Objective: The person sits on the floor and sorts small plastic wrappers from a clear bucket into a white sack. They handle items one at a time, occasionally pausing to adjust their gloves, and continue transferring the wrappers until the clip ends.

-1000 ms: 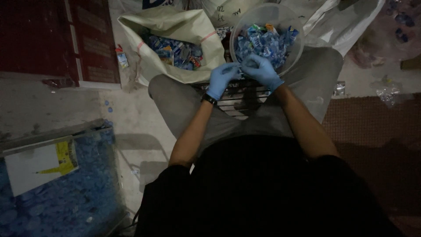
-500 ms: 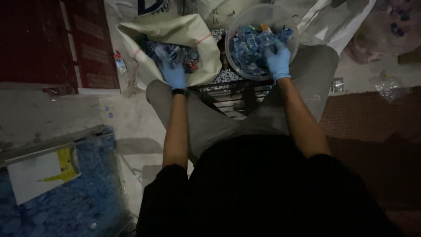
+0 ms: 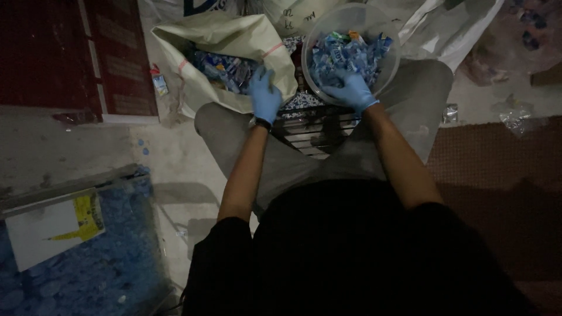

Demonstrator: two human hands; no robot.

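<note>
Dimness blurs packets under left hand point(image 3: 264, 96), right hand point(image 3: 351, 90).

Single head-worn view, steeply downward, close over lap and floor.

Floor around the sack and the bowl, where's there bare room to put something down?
Bare concrete floor lies left of the left knee, between the red door and the blue bin. The brown mat at the right is also free. Crowded: between the knees, where the left hand is at the sack and the right hand in the clear bowl.
</note>
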